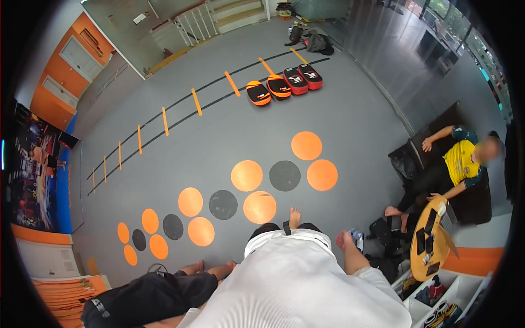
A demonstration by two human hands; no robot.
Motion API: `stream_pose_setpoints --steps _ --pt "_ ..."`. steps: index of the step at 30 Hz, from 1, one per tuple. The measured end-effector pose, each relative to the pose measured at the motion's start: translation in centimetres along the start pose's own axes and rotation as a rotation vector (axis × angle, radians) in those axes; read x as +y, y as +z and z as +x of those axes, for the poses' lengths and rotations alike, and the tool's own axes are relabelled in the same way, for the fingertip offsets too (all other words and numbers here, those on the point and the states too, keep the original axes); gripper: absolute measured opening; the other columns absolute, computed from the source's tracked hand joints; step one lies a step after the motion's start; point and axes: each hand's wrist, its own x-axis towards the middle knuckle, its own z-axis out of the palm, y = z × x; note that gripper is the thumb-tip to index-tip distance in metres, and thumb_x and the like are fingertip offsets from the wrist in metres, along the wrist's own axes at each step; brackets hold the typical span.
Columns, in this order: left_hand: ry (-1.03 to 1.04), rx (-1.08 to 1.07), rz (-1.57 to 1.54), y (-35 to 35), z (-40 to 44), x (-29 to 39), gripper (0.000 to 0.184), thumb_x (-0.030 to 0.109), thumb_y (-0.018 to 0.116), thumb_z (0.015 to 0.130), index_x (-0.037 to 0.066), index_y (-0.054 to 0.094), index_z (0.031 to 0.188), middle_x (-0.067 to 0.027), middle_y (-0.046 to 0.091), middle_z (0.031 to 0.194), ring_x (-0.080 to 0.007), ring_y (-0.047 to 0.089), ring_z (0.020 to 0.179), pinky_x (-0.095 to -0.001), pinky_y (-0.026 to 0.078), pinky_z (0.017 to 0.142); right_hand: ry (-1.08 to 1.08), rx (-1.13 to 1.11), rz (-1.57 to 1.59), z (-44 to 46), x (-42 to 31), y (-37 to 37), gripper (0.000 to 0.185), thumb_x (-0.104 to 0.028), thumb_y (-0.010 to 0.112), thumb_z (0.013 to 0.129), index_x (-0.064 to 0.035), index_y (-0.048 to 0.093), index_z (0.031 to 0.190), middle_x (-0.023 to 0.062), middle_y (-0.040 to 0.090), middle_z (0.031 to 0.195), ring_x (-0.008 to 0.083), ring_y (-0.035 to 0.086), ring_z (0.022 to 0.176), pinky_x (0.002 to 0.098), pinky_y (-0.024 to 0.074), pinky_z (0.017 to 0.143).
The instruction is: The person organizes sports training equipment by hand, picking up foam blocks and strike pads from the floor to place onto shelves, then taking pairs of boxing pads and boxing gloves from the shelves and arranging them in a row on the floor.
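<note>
Single head-worn fisheye view: looks down over white shirt (317, 279), very near, and forward across grey floor (219, 139).

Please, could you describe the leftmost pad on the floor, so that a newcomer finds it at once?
On the grey floor, find the ladder marking with black rails and orange rungs. Along its near rail, toward the right, lie four pads in a row; yours is the rounded black-and-orange pad at the left end. A similar black-and-orange pad separates it from two red-and-black pads.
</note>
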Motion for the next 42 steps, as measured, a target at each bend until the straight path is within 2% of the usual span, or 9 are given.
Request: stream_pose_setpoints --steps 6,9,14,18,23,26,32,36,42 --pt "0.274 -0.076 0.173 -11.0 2.7 0.5 0.057 0.045 0.036 0.099 0.005 0.040 0.140 -0.0211 0.041 0.143 -0.0371 0.033 0.135 -0.0416 0.025 0.113 -0.290 -0.196 -0.188 -5.8 -20.3 26.9 0.027 -0.026 0.054 0.089 -0.0096 0.055 0.110 0.0069 0.060 0.085 0.0166 0.061 0.075 0.0295 0.0483 0.065" --pt "0.143 -0.065 -0.009 -10.4 16.6 -8.9 0.069 0.057 0.023 0.098 0.001 0.056 0.122 -0.0246 0.056 0.123 -0.0414 0.048 0.118 -0.0452 0.036 0.101 -0.395 -0.258 -0.272 -9.2 -26.6 38.1 0.027 -0.026 0.055 0.089 -0.0087 0.055 0.109 0.0058 0.061 0.081 0.0152 0.061 0.074 0.0283 0.0475 0.065" --pt "0.006 -0.066 -0.837 -19.7 22.9 -8.9 0.038 0.039 0.046 0.088 0.007 0.060 0.106 -0.0113 0.056 0.092 -0.0257 0.051 0.084 -0.0352 0.039 0.070 -0.384 -0.258 -0.312 -7.3 -30.9 49.9 0.024 -0.027 0.056 0.088 -0.0098 0.057 0.105 0.0039 0.061 0.080 0.0146 0.061 0.070 0.0283 0.0464 0.058" --pt "-0.172 -0.083 -1.556 -30.2 33.6 7.8 0.017 0.024 0.063 0.081 0.012 0.063 0.093 -0.0006 0.056 0.067 -0.0132 0.054 0.057 -0.0273 0.042 0.045 -0.115 -0.214 -0.220 -2.2 -27.3 51.0 0.032 -0.036 0.049 0.091 -0.0109 0.056 0.110 0.0058 0.062 0.084 0.0190 0.062 0.074 0.0331 0.0484 0.061" --pt "-0.101 0.053 -1.018 -58.7 43.8 13.1 0.021 0.031 0.056 0.090 0.009 0.056 0.090 0.0015 0.051 0.070 -0.0079 0.046 0.053 -0.0235 0.034 0.042 -0.047 -0.127 -0.062 -10.1 -27.3 62.5 0.039 -0.038 0.049 0.093 -0.0109 0.052 0.120 0.0082 0.063 0.097 0.0230 0.063 0.087 0.0356 0.0495 0.072" --pt "0.119 0.220 -0.875 -69.9 47.2 31.8 0.026 0.035 0.059 0.090 0.010 0.059 0.100 0.0016 0.054 0.078 -0.0081 0.050 0.063 -0.0236 0.038 0.053 -0.301 -0.309 0.090 -12.0 -39.0 70.6 0.041 -0.040 0.052 0.093 -0.0083 0.053 0.119 0.0111 0.062 0.101 0.0225 0.062 0.087 0.0325 0.0500 0.076" --pt "0.510 0.079 -0.795 -82.0 58.2 62.4 0.021 0.025 0.054 0.095 0.011 0.061 0.109 0.0022 0.058 0.081 -0.0078 0.054 0.074 -0.0242 0.041 0.063 -0.555 -0.565 0.048 -13.3 -62.6 88.8 0.030 -0.023 0.051 0.096 -0.0018 0.055 0.116 0.0090 0.063 0.098 0.0177 0.063 0.087 0.0280 0.0474 0.078" --pt "0.509 -0.059 -0.623 -85.7 71.2 78.5 0.020 0.022 0.055 0.095 0.010 0.062 0.110 0.0017 0.059 0.082 -0.0086 0.056 0.078 -0.0246 0.043 0.068 -0.565 -0.613 0.049 -1.6 -78.4 99.7 0.026 -0.019 0.050 0.096 -0.0012 0.056 0.115 0.0090 0.064 0.096 0.0164 0.063 0.088 0.0282 0.0473 0.080" --pt "0.418 0.040 -0.330 -83.5 99.3 83.2 0.018 0.018 0.061 0.092 0.007 0.064 0.106 0.0012 0.062 0.089 -0.0055 0.055 0.085 -0.0240 0.046 0.074 -0.295 -0.325 -0.027 33.7 -85.8 115.3 0.023 -0.015 0.054 0.092 -0.0032 0.059 0.112 0.0053 0.064 0.096 0.0152 0.063 0.090 0.0298 0.0500 0.083"
